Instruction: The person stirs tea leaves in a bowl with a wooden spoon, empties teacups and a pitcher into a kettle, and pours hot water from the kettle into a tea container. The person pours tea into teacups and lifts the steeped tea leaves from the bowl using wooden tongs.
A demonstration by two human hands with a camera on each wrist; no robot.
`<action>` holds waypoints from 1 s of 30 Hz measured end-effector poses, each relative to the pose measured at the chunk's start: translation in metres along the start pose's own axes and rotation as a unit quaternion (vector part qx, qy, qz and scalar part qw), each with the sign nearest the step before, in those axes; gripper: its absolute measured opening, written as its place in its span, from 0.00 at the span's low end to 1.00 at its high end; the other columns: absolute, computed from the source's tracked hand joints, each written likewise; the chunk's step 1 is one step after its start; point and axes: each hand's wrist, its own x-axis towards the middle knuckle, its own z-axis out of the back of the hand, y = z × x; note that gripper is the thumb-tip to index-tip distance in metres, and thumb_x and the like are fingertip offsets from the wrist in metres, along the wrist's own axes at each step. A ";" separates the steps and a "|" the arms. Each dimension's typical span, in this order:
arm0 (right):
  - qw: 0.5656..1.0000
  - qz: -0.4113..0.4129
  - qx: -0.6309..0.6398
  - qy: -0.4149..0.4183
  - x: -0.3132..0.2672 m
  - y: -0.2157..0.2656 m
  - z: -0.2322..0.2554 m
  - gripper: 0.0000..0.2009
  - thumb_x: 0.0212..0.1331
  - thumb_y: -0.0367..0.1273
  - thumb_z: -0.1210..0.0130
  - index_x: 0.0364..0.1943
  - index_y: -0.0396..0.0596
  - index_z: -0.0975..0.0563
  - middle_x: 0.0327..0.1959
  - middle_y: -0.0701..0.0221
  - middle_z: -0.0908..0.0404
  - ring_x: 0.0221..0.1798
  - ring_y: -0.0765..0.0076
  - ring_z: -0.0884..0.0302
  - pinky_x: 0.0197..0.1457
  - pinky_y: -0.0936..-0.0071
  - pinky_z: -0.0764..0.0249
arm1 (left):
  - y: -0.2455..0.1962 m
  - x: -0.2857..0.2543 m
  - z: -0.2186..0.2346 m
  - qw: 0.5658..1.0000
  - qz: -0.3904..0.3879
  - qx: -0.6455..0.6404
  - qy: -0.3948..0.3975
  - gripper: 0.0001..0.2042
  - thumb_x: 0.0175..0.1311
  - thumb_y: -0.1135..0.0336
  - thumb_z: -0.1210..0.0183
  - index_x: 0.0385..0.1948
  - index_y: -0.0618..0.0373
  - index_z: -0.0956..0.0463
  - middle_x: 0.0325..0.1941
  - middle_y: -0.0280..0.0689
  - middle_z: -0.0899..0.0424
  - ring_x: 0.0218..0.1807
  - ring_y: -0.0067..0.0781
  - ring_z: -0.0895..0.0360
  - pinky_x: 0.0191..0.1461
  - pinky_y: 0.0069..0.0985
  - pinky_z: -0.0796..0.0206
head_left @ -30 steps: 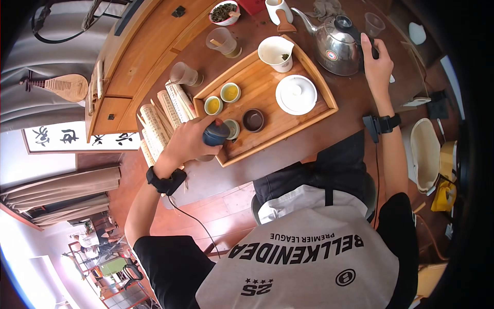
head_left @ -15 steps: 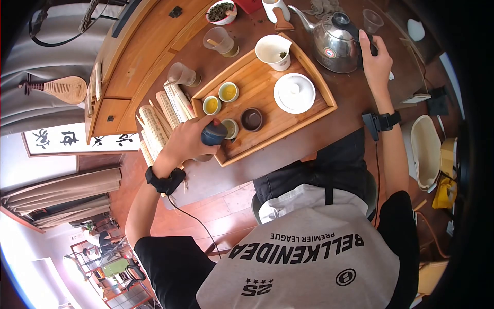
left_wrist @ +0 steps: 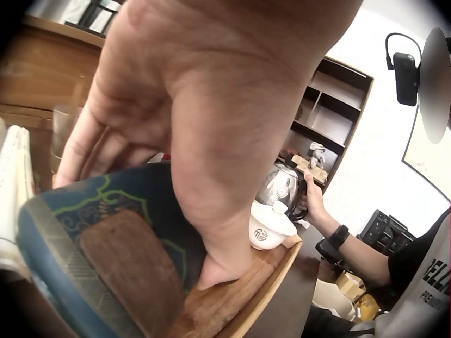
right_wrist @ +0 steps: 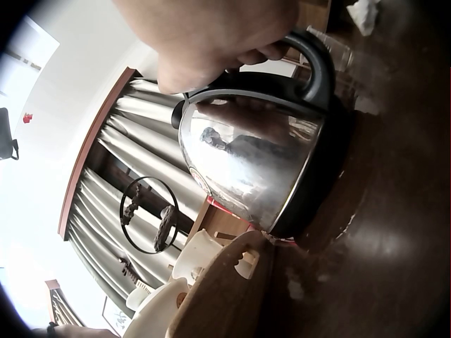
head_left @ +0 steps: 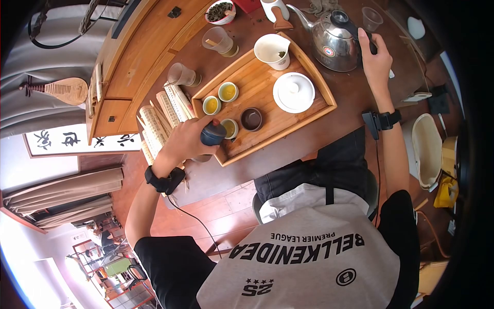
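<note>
My left hand [head_left: 184, 139] holds a dark blue container [head_left: 212, 134] over the tray's near left corner. In the left wrist view, the container [left_wrist: 144, 186] is tilted and shows green line patterns and a brown patch. Beside it on the wooden tray [head_left: 280, 132] stand a small cup of pale liquid [head_left: 230, 127] and a brown cup [head_left: 251, 119]. At the far right, my right hand [head_left: 377, 64] grips the black handle of a steel kettle [head_left: 329, 38], which sits on the table. The kettle [right_wrist: 254, 155] fills the middle of the right wrist view.
Two cups of yellow tea [head_left: 228, 92], a white lidded bowl [head_left: 294, 92] and a white pitcher [head_left: 271, 52] stand on the tray. Bamboo scrolls [head_left: 153, 126] lie to its left. Behind are plastic cups [head_left: 220, 42] and a bowl of tea leaves [head_left: 221, 11].
The head view has shifted slightly. Both hands keep their hold on the container and the kettle, with no clear movement.
</note>
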 end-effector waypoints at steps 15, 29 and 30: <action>1.000 0.000 0.009 -0.006 0.000 0.000 -0.001 0.25 0.60 0.54 0.36 0.37 0.41 0.19 0.23 0.65 0.19 0.28 0.74 0.23 0.37 0.74 0.26 | -0.002 -0.004 0.002 0.999 -0.020 -0.014 -0.029 0.25 0.46 0.60 0.29 0.49 0.54 0.24 0.40 0.45 0.14 0.43 0.53 0.17 0.50 0.38 0.25; 1.000 -0.001 0.009 -0.002 0.000 0.000 -0.001 0.25 0.60 0.53 0.36 0.37 0.41 0.19 0.24 0.64 0.18 0.28 0.73 0.21 0.37 0.73 0.25 | -0.003 -0.016 -0.002 0.986 -0.022 -0.075 -0.146 0.31 0.45 0.62 0.27 0.54 0.61 0.25 0.45 0.45 0.15 0.46 0.47 0.15 0.52 0.34 0.25; 1.000 -0.003 0.011 0.002 0.000 0.001 -0.001 0.25 0.60 0.53 0.36 0.37 0.41 0.19 0.25 0.63 0.17 0.29 0.72 0.20 0.37 0.73 0.25 | -0.005 -0.015 0.000 0.986 -0.022 -0.077 -0.147 0.31 0.45 0.62 0.27 0.54 0.61 0.25 0.45 0.45 0.15 0.46 0.47 0.15 0.52 0.34 0.25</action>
